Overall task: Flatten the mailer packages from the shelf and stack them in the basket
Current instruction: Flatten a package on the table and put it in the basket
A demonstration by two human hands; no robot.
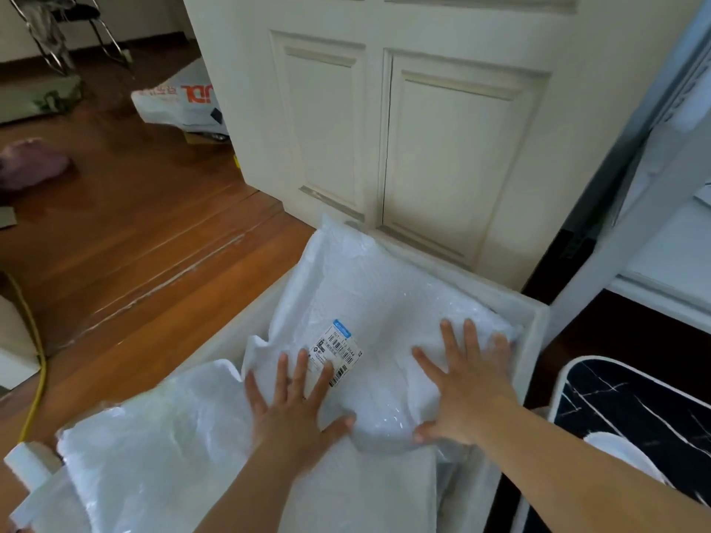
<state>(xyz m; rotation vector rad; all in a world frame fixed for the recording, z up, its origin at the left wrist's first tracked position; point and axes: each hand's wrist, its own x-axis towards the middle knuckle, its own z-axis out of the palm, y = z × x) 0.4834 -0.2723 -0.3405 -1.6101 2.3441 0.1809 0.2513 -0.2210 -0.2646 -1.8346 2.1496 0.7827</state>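
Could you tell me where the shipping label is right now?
On the top white mailer in the basket, the label sits just beyond the left hand.

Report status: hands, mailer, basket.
Left hand and right hand open, pressing flat on labelled mailer. Mailer in basket, corner over rim. Nothing blocking.

Mailers lying stacked in the basket (536,328), both hands resting on top.

The top mailer (377,302) is lying in the basket at centre, its label (336,353) sitting between the hands. The left hand (296,405) is pressing flat at 7 o'clock of the label, the right hand (461,386) at 4 o'clock. A second mailer (161,436) is lying at 8 o'clock, overhanging the near rim. The door (423,128) is standing behind the basket at 12 o'clock; a bag (181,101) is lying on the floor (134,232) at 10 o'clock.
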